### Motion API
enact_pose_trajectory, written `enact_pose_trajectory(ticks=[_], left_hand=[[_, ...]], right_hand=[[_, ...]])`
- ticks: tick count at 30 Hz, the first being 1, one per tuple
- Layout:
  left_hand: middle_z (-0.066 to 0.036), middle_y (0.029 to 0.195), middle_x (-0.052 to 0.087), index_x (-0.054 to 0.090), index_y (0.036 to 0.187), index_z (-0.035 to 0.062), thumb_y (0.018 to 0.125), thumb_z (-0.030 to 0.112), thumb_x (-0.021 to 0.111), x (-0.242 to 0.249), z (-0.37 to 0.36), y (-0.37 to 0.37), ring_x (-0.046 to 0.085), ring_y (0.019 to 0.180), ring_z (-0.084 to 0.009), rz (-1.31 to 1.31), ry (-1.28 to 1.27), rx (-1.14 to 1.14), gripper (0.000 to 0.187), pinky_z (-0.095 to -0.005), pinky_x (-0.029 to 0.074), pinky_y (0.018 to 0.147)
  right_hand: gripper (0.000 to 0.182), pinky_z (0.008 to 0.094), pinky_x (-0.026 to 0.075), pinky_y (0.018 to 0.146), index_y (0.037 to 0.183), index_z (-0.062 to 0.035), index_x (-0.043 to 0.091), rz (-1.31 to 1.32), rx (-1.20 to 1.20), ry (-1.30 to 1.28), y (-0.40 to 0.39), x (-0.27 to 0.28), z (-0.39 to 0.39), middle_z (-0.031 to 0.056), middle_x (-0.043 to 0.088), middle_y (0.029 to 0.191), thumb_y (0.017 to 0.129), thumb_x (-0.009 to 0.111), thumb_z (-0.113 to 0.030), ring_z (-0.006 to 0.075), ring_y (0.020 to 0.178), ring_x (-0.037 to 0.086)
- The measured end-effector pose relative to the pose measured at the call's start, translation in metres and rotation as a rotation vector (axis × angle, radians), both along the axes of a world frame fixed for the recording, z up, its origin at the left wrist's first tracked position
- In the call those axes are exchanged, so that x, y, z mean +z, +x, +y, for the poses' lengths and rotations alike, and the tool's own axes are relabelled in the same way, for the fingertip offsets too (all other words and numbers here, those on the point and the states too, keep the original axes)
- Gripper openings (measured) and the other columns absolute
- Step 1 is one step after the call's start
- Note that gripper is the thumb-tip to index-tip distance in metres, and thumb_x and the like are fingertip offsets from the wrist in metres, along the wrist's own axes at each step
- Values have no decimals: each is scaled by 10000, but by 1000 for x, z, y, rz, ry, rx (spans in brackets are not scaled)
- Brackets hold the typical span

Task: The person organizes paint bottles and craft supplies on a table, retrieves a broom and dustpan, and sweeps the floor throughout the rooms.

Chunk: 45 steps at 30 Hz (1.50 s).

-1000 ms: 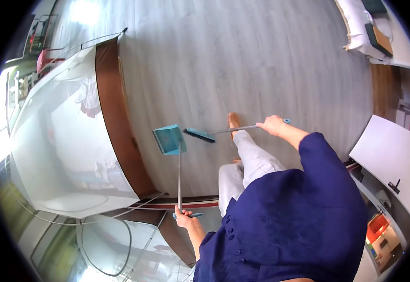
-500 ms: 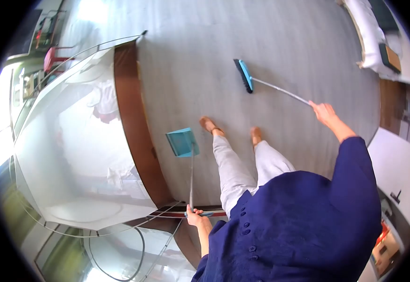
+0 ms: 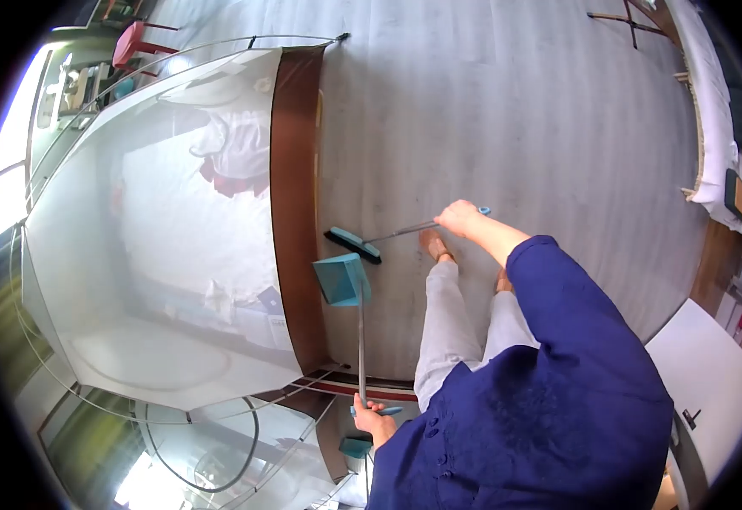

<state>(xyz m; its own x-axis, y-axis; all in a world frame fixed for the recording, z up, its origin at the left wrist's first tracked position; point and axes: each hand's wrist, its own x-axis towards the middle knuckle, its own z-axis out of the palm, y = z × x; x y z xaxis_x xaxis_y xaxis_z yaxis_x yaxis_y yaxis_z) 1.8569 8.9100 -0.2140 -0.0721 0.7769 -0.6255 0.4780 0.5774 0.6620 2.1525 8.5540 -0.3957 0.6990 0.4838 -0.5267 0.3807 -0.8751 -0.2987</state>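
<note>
My right hand (image 3: 460, 218) is closed round the grey handle of a broom (image 3: 355, 244), the handle's blue end sticking out past my fist. The broom head, blue on top with black bristles, is at the floor close beside the brown-edged net. My left hand (image 3: 373, 419) grips the upper end of a long-handled dustpan (image 3: 338, 279), near its blue grip. The dustpan's teal tray hangs at the net's brown border, just nearer to me than the broom head. My feet in brown shoes stand right of both tools.
A white mesh net canopy (image 3: 158, 340) with a brown lower band (image 3: 294, 212) fills the left, with cloth inside. A red chair (image 3: 137, 47) stands at the far left. White-covered furniture (image 3: 711, 127) lines the right, near a white panel (image 3: 702, 382). Grey floor (image 3: 507, 110) stretches ahead.
My right hand has swung the broom left and nearer, from the open floor to beside the dustpan. The dustpan has shifted slightly in view, and the camera view has turned.
</note>
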Motion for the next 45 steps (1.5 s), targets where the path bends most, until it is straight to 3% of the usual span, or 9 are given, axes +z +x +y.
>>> enact_pose_trajectory(ticks=[8,12,18,23,27,32,38,41,45], left_hand=[[-4,575,461,499,787,82,832,190,662,8,9,27,396,442,-87,58,-13,-108,201,-237,334,367],[-3,577,464,506,790,94,832,172,663,27,4,57,401,441,-89,60,-65,-155,179,-232,330,370],[-1,556,467,540,785,86,844,180,656,27,-27,80,392,424,-84,43,-112,-285,160,-225,328,370],[-1,549,455,563,784,82,834,185,657,49,-63,103,378,420,-78,20,-99,-325,148,-219,315,372],[4,551,446,590,812,77,829,191,663,47,-86,116,376,422,-75,38,-108,-332,136,-215,311,366],[8,559,446,602,827,68,824,188,666,53,-112,124,372,426,-71,31,-102,-315,135,-216,315,368],[7,567,440,610,879,60,820,195,670,75,-142,97,367,438,-67,41,-105,-248,159,-209,298,402],[4,573,440,623,918,64,820,195,664,79,-146,121,372,449,-68,69,-90,-260,168,-208,304,417],[1,574,457,586,845,54,824,186,662,79,-152,132,381,445,-67,9,-128,-275,154,-201,304,410]], right_hand=[[339,448,507,694,1220,-208,535,-20,-454,-41,-3,26,-56,129,654,910,881,540,-215,326,863,634],[401,467,490,664,1292,-322,455,34,-790,-27,-99,37,-130,148,641,909,904,512,-235,358,820,620],[463,465,484,716,1356,-336,393,168,-1029,-326,-294,89,-279,160,641,927,916,494,-234,360,845,617],[481,471,482,697,1381,-331,363,224,-1120,-375,-337,138,-309,195,632,862,921,483,-252,379,788,614],[481,488,473,649,1387,-302,361,156,-1031,-118,-265,146,-279,210,616,805,920,470,-266,392,719,600],[429,467,466,604,1344,-268,400,-14,-731,166,-64,47,-209,173,620,814,923,463,-214,373,692,590],[216,480,482,685,1056,-132,578,42,-787,306,156,19,-114,161,642,898,889,519,-255,366,792,619],[220,475,492,713,1087,-140,569,-49,-828,262,204,9,-120,158,640,939,895,499,-221,367,858,615],[327,466,491,744,1225,-203,520,-91,-1010,319,124,-1,-188,163,631,1005,899,500,-217,366,929,602]])
